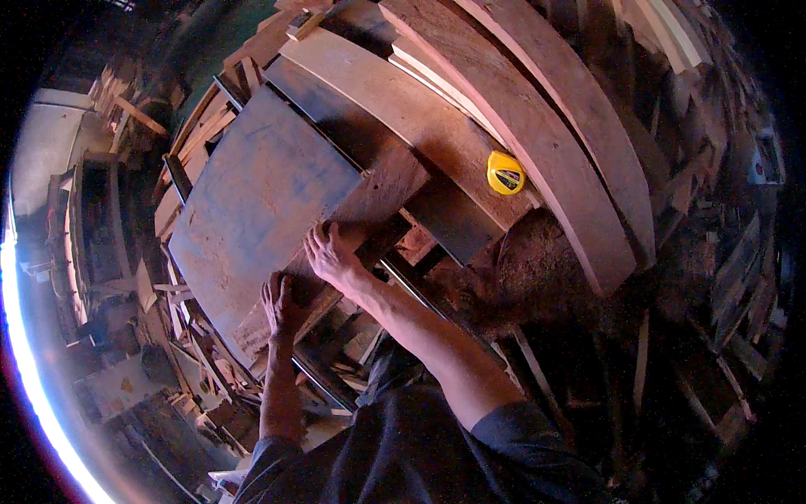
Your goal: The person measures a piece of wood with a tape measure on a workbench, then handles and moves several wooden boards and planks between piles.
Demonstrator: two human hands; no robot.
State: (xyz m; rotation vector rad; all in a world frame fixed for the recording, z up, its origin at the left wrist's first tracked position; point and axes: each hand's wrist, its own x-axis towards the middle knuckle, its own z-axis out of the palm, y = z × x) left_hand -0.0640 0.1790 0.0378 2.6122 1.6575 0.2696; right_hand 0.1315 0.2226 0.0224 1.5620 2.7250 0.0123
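A dark reddish-brown wooden board [382, 189] lies slantwise along the near edge of a flat grey metal machine table [260, 181] dusted with sawdust. My right hand [333, 259] curls its fingers over the board near its middle. Lower and to the left, my left hand [279, 304] grips the same board, with the fingers pointing up and the thumb side in shadow. Part of the board is hidden behind both hands.
A yellow tape measure [506, 173] rests on a long pale plank [361, 84] beyond the table. Two thick curved timbers [579, 109] lie at the right, near a sawdust heap [537, 260]. Metal rails [411, 286] stick out toward me. Wood scraps lie around the floor.
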